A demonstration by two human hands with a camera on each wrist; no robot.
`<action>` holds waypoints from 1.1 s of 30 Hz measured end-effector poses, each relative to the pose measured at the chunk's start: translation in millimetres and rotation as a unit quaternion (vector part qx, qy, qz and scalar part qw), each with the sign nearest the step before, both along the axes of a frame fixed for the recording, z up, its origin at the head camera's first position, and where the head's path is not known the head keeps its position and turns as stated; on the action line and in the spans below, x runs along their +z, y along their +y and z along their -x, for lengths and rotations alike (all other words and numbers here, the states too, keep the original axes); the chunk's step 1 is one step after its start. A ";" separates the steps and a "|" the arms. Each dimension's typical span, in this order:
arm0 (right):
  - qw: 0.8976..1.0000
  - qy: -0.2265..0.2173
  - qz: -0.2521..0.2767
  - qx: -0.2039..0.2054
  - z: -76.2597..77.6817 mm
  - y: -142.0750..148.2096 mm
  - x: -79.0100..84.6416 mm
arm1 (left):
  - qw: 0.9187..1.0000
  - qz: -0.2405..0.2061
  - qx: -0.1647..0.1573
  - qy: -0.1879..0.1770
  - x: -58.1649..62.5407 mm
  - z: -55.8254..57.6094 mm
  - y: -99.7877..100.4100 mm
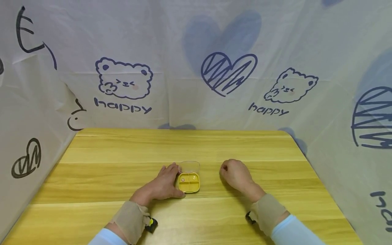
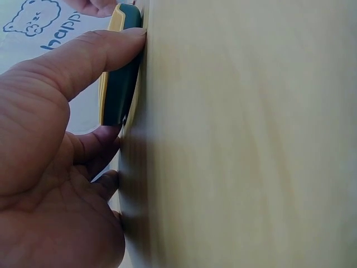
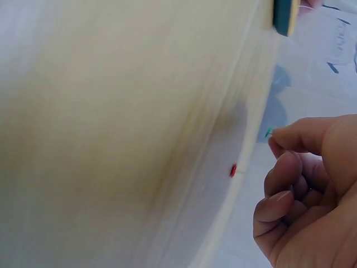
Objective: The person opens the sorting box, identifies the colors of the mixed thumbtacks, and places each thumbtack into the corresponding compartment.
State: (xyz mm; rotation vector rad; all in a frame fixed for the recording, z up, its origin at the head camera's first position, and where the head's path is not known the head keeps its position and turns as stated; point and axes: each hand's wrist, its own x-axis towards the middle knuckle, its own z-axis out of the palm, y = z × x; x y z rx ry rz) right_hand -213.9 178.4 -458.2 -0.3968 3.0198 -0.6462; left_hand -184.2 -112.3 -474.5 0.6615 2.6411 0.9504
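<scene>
A small yellow pill box [image 1: 189,187] with several compartments sits mid-table, its clear lid [image 1: 189,166] raised at the back. Tiny pieces lie in both rear compartments; their kind is too small to tell. My left hand [image 1: 163,183] holds the box from the left, thumb at the near edge and fingers toward the lid. The left wrist view shows the thumb against the box's dark green lower side [image 2: 124,92]. To the right of the box, my right hand [image 1: 237,175] pinches a tiny green piece [image 3: 269,133] between thumb and forefinger. A tiny red piece [image 3: 233,170] lies on the table near it.
The wood-grain table [image 1: 122,146] is bordered at the back and sides by white cloth [image 1: 171,41] printed with bears and hearts. Each wrist wears a beige band [image 1: 130,219] with a small black device [image 1: 151,225].
</scene>
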 end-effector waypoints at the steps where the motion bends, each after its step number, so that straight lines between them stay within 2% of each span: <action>1: 1.000 -0.004 0.018 -0.002 -1.1 -0.1 0.3 | 1.000 0.000 0.000 -0.001 -0.1 -0.2 0.0; 4: 0.996 -0.020 0.088 -0.020 -5.0 -1.0 2.1 | 1.000 0.002 0.001 -0.004 -0.9 -0.5 0.0; 7: 0.986 -0.030 0.158 -0.041 -7.8 -3.9 3.6 | 1.000 0.004 0.001 -0.003 -2.1 -0.3 0.0; 14: 0.951 -0.071 0.290 -0.079 -15.7 -15.0 3.8 | 1.000 0.001 0.003 -0.007 -3.8 -0.5 -0.1; 17: 0.927 -0.099 0.350 -0.087 -18.4 -20.1 1.7 | 1.000 0.002 0.004 -0.004 -4.5 -0.2 0.2; 20: 0.896 -0.133 0.411 -0.101 -20.1 -23.8 -0.8 | 1.000 0.003 0.004 -0.001 -5.0 0.0 0.6; 23: 0.856 -0.174 0.474 -0.111 -21.2 -25.7 -3.8 | 1.000 0.006 0.004 -0.001 -5.4 0.3 0.8; 25: 0.822 -0.200 0.521 -0.115 -21.7 -26.4 -5.0 | 1.000 0.008 0.004 -0.002 -5.5 0.3 0.9; 28: 0.764 -0.238 0.589 -0.114 -22.3 -26.7 -5.1 | 1.000 0.010 0.004 -0.002 -5.7 0.5 0.9; 30: 0.733 -0.255 0.621 -0.112 -22.9 -26.7 -3.7 | 1.000 0.009 0.005 -0.002 -5.6 0.6 0.8; 33: 0.694 -0.278 0.656 -0.106 -23.7 -27.2 -1.3 | 1.000 0.007 0.006 -0.002 -5.5 0.6 0.7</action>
